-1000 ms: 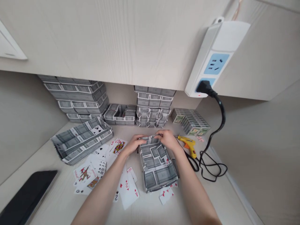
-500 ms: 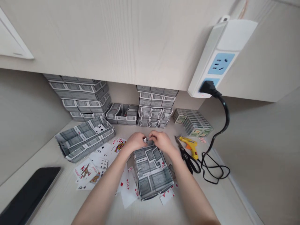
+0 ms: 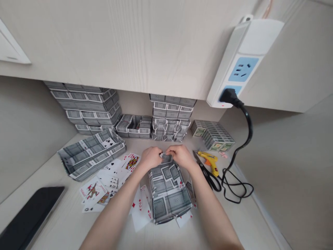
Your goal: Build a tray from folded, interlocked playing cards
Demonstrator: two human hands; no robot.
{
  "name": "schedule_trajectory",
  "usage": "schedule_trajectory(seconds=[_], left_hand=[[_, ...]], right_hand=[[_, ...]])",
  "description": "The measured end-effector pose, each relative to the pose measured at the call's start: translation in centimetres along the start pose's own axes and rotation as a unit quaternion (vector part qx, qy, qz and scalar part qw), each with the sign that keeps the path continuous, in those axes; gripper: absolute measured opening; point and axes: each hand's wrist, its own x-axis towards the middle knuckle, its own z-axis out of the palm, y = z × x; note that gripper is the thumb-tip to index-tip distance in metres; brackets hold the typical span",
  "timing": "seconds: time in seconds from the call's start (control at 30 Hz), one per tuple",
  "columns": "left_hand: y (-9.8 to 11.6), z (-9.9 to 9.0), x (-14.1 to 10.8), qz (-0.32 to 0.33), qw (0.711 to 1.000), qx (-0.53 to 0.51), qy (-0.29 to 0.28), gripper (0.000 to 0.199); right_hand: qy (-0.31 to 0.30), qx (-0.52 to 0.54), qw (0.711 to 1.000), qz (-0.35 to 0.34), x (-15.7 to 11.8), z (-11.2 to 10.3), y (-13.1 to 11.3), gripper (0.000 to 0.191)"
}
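A long grey box made of folded playing cards (image 3: 170, 194) lies between my forearms, its end pointing away from me. At its far end, my left hand (image 3: 152, 158) and my right hand (image 3: 180, 155) pinch the upper corners of a grey-backed playing card (image 3: 167, 159). The fingers are closed, and the hands are a small gap apart. Whether that card is fixed to the box I cannot tell. Loose playing cards (image 3: 94, 191) are spread face up to the left of the box and partly under it. An open tray of folded cards (image 3: 91, 152) rests at the left.
Stacked card boxes (image 3: 88, 104) and another stack (image 3: 171, 118) stand along the back wall. On the right lie a yellow glue gun (image 3: 209, 160), black scissors (image 3: 211, 178) and a looped cable (image 3: 238, 185). A power strip (image 3: 241, 66) hangs above. A black phone-like slab (image 3: 31, 215) is front left.
The view has shifted slightly. Both hands stay at the far end of the box, still pinching the card, with their fingers slightly adjusted.
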Motion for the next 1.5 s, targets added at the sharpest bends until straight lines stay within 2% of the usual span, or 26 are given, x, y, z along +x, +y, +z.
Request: schedule_trajectory(seconds=[0.3,0.6,0.83,0.93,1.13,1.3,1.5], left_hand=[[0.5,-0.3,-0.3,0.015,1.000,0.003,-0.002,0.022],[0.5,-0.2,-0.3,0.028,1.000,0.007,0.010,0.019],[0.7,-0.3,-0.6,0.028,1.000,0.009,0.010,0.019],[0.8,-0.4,-0.7,0.017,1.000,0.003,0.001,0.021],[1.0,-0.4,-0.8,-0.001,1.000,-0.010,0.000,0.024],[1.1,-0.4,-0.7,-0.015,1.000,-0.011,-0.011,0.025],[0.9,0.0,-0.5,-0.012,1.000,-0.017,-0.015,0.026]], right_hand=[[-0.028,-0.041,0.999,-0.011,-0.2,-0.4,0.0,0.025],[-0.078,-0.141,0.987,0.019,-0.4,-1.1,-1.9,0.027],[-0.095,-0.205,0.974,0.030,-0.7,-1.5,-2.8,0.025],[-0.085,-0.201,0.976,0.018,-0.8,-1.5,-2.7,0.022],[-0.053,-0.114,0.992,-0.029,-0.4,-0.6,-2.3,0.019],[-0.043,-0.161,0.986,-0.025,-0.3,0.0,-2.6,0.019],[-0.035,-0.168,0.985,-0.030,-0.4,0.3,-2.9,0.019]])
